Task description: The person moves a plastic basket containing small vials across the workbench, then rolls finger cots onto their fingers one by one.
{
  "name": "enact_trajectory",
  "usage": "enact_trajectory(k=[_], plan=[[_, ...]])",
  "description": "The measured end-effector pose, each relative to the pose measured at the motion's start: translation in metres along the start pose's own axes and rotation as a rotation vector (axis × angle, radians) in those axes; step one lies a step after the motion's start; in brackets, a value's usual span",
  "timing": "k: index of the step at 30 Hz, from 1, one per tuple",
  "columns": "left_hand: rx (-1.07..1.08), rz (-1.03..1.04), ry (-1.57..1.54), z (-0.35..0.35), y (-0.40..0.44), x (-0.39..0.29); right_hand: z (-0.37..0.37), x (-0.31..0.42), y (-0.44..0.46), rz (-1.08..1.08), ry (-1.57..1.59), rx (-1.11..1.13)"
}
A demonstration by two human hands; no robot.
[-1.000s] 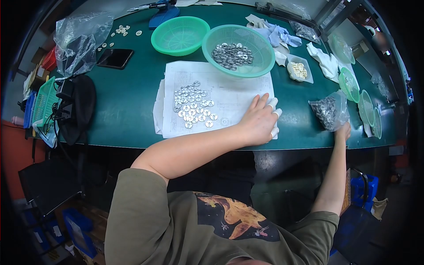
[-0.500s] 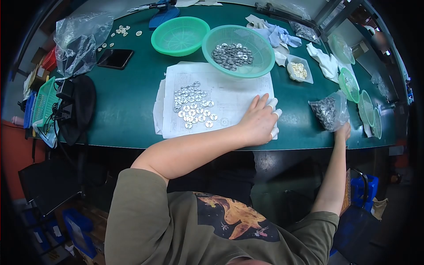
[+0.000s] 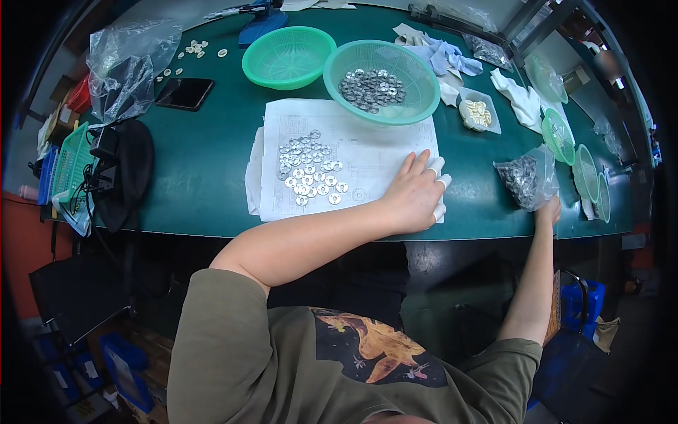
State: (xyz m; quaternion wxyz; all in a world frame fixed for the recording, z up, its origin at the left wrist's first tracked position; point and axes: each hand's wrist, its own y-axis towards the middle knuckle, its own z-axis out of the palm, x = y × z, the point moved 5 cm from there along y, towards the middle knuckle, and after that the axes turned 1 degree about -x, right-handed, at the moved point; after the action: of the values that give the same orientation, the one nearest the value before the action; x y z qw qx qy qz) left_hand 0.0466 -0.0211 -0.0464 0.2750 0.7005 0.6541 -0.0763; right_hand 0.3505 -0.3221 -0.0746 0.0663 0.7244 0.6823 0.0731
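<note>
The table (image 3: 198,169) is green and wide, and on it lies a white paper (image 3: 364,145) with line drawings. Two green baskets stand at the far side of this paper: the bright basket (image 3: 289,60), and beside it the pale basket (image 3: 424,106), which holds a pile of metal discs (image 3: 371,90). A clear bag (image 3: 522,182), filled with small dark metal parts, is on the right part of the table. The two hands are well apart. The left hand (image 3: 417,198) rests on the right edge of the paper, its fingers a little spread, with white covers on some fingertips. The right hand (image 3: 549,210) touches the near end of the bag; its fingertips are hidden, so I cannot tell if they grip. Smallest are the loose discs (image 3: 311,169), grouped on the left half of the paper.
</note>
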Motion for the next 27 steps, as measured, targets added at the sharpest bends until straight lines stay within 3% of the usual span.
enact_trajectory(k=[17,27], plan=[[0.033,-0.009,-0.003,0.0,0.0,0.0,-0.011,0.009,-0.01,0.055,0.046,0.03],[0.026,0.009,0.017,-0.002,0.0,-0.002,-0.013,0.015,-0.016,-0.029,-0.027,0.013]])
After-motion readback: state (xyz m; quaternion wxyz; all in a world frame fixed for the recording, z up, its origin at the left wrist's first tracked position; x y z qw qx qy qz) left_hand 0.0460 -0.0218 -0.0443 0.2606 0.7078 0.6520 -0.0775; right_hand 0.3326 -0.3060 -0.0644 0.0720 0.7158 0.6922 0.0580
